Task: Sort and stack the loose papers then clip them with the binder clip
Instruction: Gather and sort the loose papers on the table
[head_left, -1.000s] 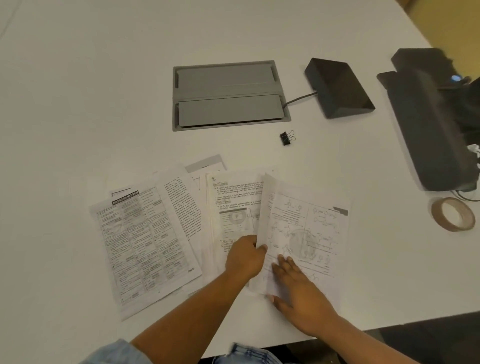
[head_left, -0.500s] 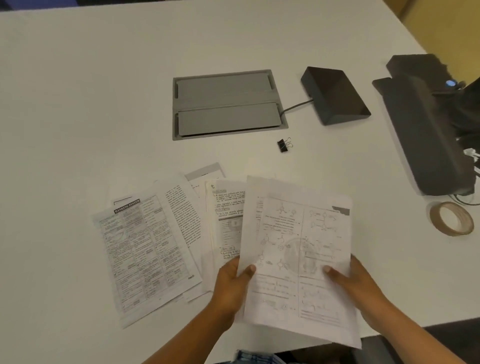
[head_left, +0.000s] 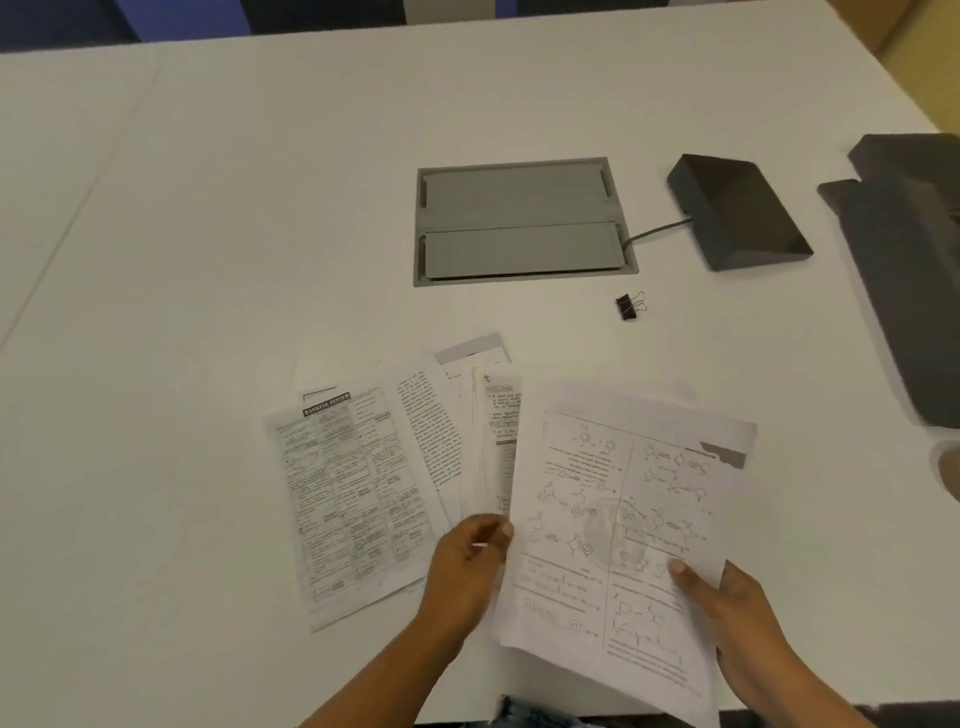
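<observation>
A sheet printed with chemistry diagrams (head_left: 623, 519) is lifted above the white table (head_left: 260, 208). My right hand (head_left: 727, 608) holds its lower right part, thumb on top. My left hand (head_left: 467, 561) sits at the sheet's left edge, fingers curled; whether it still grips the sheet is unclear. Several loose printed papers (head_left: 353, 493) lie fanned out on the table to the left, partly under the held sheet. A small black binder clip (head_left: 629, 305) lies on the table beyond the papers, apart from both hands.
A grey cable hatch (head_left: 524, 221) is set into the table behind the clip. A dark wedge-shaped box (head_left: 737, 213) with a cord sits to its right. A large dark device (head_left: 909, 280) occupies the right edge. The table's near edge runs just under my arms.
The chemistry sheet has been picked up off the pile with both hands and now hangs to the right. The camera view has shifted, so everything sits further right.
</observation>
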